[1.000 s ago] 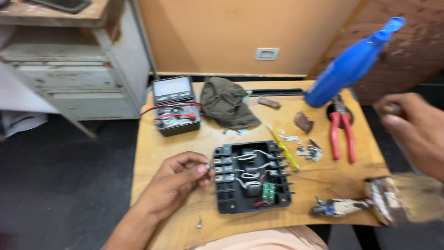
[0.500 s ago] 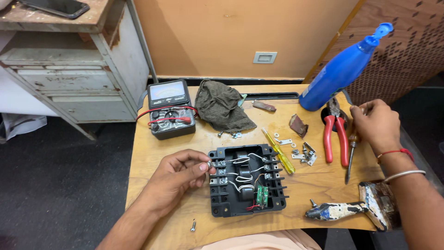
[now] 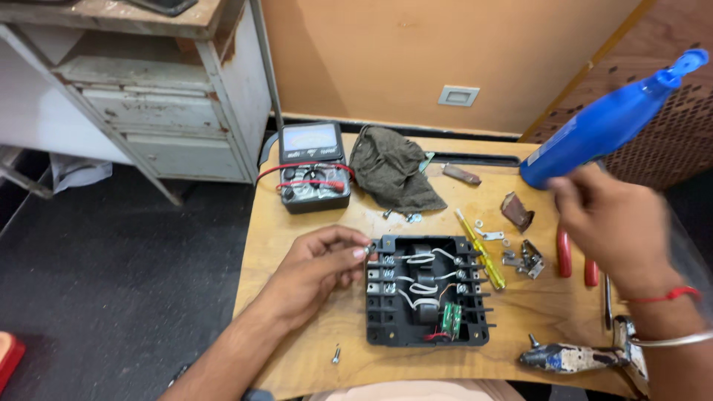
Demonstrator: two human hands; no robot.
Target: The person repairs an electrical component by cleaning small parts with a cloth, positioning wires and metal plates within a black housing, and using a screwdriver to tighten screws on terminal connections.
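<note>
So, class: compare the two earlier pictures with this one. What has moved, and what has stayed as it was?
The right hand came in from the right edge to the red-handled pliers, then lifted above them, blurred; whether it grips anything is unclear. The left hand stayed with its fingertips at the left edge of the black terminal box. The multimeter, cloth, yellow screwdriver and blue bottle did not move.

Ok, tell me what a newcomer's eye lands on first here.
The bright blue spray bottle at the table's far right edge stands out most, with the right hand raised in front of its base. Next comes the open black electrical housing with white wires at the middle of the wooden table, the left hand pinching its left edge. Behind it sits an analog multimeter with red leads.
</note>
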